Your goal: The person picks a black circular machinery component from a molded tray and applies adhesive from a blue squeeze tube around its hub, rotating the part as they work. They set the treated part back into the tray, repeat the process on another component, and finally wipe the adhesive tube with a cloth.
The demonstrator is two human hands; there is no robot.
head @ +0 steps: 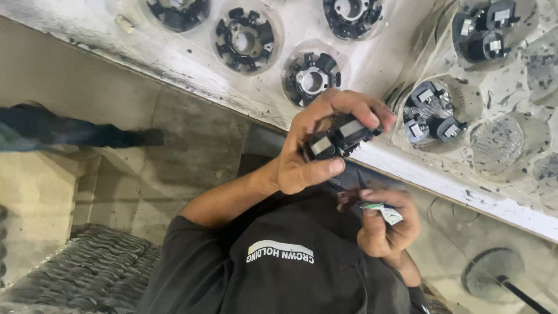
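A workbench scene is seen from above, with the view tilted so that the white, grime-streaked table [192,64] runs across the top of the picture. The left hand [317,145] is raised just in front of the table edge, its fingers and thumb curled tightly around a black round part with grey metal blocks [338,136], which is held clear of the table surface. Below and to the right, nearer the body, the right hand [386,224] is closed around a slim tool with a dark tip [360,181], and a small white and green scrap [382,210] is pinched against it under the fingers; what the scrap is cannot be told. The two hands are near each other but apart. On the table, several similar black ring-shaped parts [244,39] are laid out, each inside a shallow clear round dish. To the right, a white moulded tray [511,93] with round pockets is seen, and more black parts with grey blocks [430,113] are seated in some of its pockets. A dark long-sleeved top [279,261] is worn by the person. At the left, on the concrete floor [174,151], the dark shoe and trouser leg of another person [87,135] are seen.
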